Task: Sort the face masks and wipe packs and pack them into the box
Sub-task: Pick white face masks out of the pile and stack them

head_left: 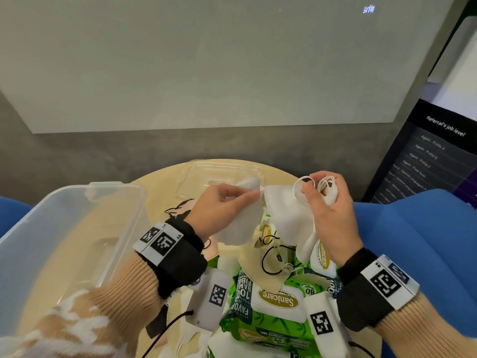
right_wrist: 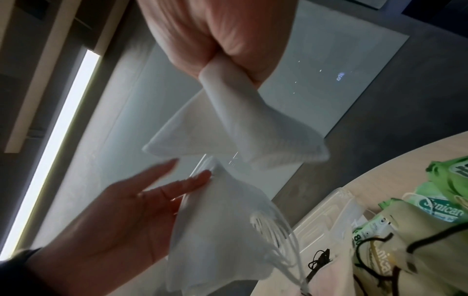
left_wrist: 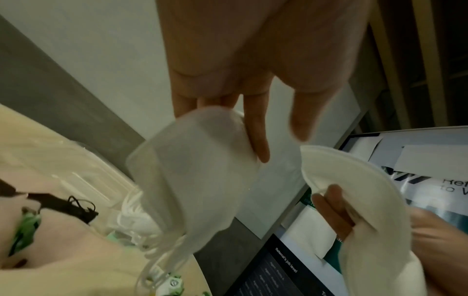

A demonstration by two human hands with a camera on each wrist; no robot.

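My left hand (head_left: 247,196) pinches the edge of a white face mask (head_left: 238,224) that hangs below it over the table. In the left wrist view the same mask (left_wrist: 192,172) droops from my fingers (left_wrist: 258,140). Just to the right, my right hand (head_left: 313,192) grips a bunch of white masks (head_left: 286,210) with their ear loops (head_left: 326,183) sticking up. The right wrist view shows my fist (right_wrist: 228,66) closed round that bunch (right_wrist: 243,128). The two bundles nearly touch. The clear plastic box (head_left: 124,228) stands at the left with no masks or wipe packs in it.
Green wipe packs (head_left: 273,303) lie heaped at the front of the round table (head_left: 160,192), with a beige mask (head_left: 255,270) with black loops on top. A pink mask (head_left: 182,211) lies behind my left wrist. The clear lid (head_left: 219,171) rests at the far edge.
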